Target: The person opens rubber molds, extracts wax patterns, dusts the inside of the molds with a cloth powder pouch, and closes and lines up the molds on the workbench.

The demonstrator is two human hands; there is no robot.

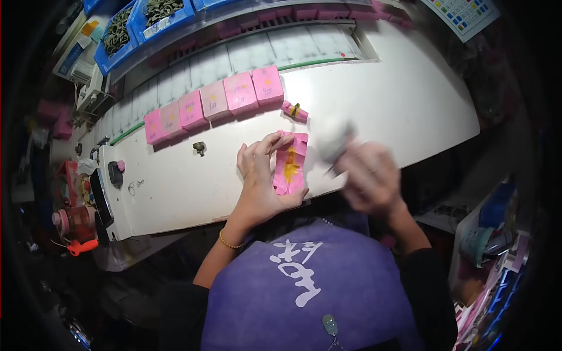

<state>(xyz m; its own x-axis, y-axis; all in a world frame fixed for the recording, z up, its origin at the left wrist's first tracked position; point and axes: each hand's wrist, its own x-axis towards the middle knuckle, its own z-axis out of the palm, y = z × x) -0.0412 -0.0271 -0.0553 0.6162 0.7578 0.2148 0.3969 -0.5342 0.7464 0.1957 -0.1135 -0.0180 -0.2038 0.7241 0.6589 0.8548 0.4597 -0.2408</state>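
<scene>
My left hand [260, 178] is wrapped round a pink block [297, 153] with a yellow-stained hollow in its face, near the table's front edge. To its right, my right hand [372, 175] is closed on a whitish rounded object [335, 137], blurred by motion, too smeared to identify. Beyond the pink block lies a small pink piece [299, 113] with a dark greenish part on it. A small dark greenish piece [199, 148] rests on the white table [175, 199], left of my left hand.
A row of pink blocks [215, 100] stands along the table's back. Blue bins [117, 54] of dark pieces are at the upper left. At the left edge are a black object [115, 174], a phone-like slab [100, 198] and an orange-handled tool [82, 247].
</scene>
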